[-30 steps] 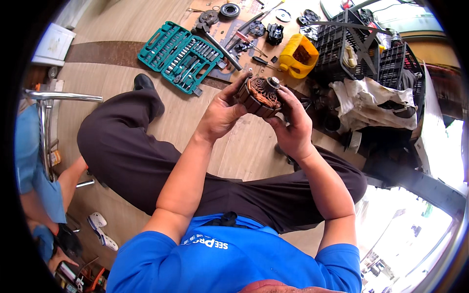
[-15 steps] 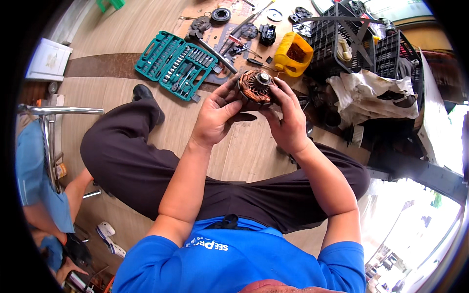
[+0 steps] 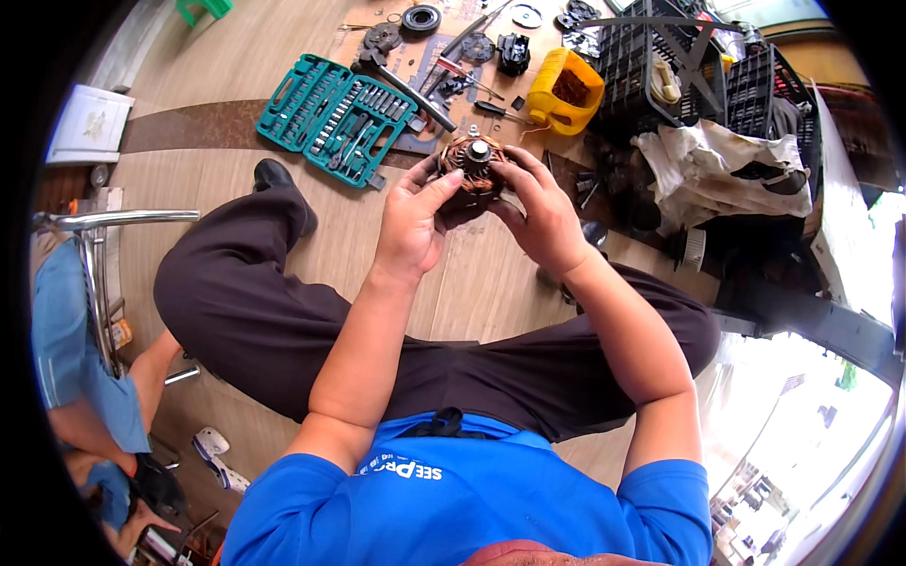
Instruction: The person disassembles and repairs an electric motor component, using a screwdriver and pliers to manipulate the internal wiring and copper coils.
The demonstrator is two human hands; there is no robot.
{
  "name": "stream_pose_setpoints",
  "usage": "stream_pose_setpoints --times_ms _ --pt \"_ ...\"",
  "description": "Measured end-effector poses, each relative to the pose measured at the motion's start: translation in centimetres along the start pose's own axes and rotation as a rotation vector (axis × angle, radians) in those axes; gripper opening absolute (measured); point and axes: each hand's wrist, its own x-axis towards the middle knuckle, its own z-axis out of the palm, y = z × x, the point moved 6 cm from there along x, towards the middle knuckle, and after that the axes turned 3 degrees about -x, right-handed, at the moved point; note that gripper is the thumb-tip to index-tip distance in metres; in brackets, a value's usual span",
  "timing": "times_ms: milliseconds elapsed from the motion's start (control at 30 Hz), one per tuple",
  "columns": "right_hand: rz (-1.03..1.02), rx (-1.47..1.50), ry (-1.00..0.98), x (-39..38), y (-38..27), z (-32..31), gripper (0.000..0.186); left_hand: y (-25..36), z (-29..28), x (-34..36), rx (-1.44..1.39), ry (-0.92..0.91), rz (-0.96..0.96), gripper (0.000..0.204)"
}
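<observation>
Between my two hands is a round motor core (image 3: pixel 478 172) with copper windings, its steel shaft end and bearing turned up toward me. My left hand (image 3: pixel 415 212) grips its left side, thumb pressed on the windings. My right hand (image 3: pixel 542 212) holds the right side with fingers bent round it. The undersides of the core and several fingertips are hidden. Beyond it lie a screwdriver (image 3: pixel 493 108) with a dark handle and a long metal bar (image 3: pixel 415 94).
An open green socket case (image 3: pixel 335 123), dismantled parts on cardboard (image 3: pixel 363 19), a yellow cut jug (image 3: pixel 557 94), black crates (image 3: pixel 642 90) and a stained cloth (image 3: pixel 708 165) surround me. A seated person's bare leg (image 3: pixel 151 377) and a chrome chair (image 3: pixel 113 216) are at left, near sandals (image 3: pixel 217 457).
The motor core has moved left and slightly away from me and turned so its shaft end faces more upward. My hands have shifted left with it, still holding it.
</observation>
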Motion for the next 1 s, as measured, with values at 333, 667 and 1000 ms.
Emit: stream_pose_setpoints --times_ms 333,667,1000 --pt "0.529 0.031 -0.052 2.8 22.1 -4.5 0.037 -1.3 -2.5 1.2 0.113 0.161 -0.015 0.032" --pt "0.774 0.437 0.158 -2.3 29.9 1.0 0.026 -2.1 -6.8 2.8 0.184 0.312 -0.022 0.030" --pt "0.550 -0.483 -0.915 -9.3 27.1 17.1 0.033 -2.7 -8.2 4.9 0.081 0.364 -0.071 0.032"
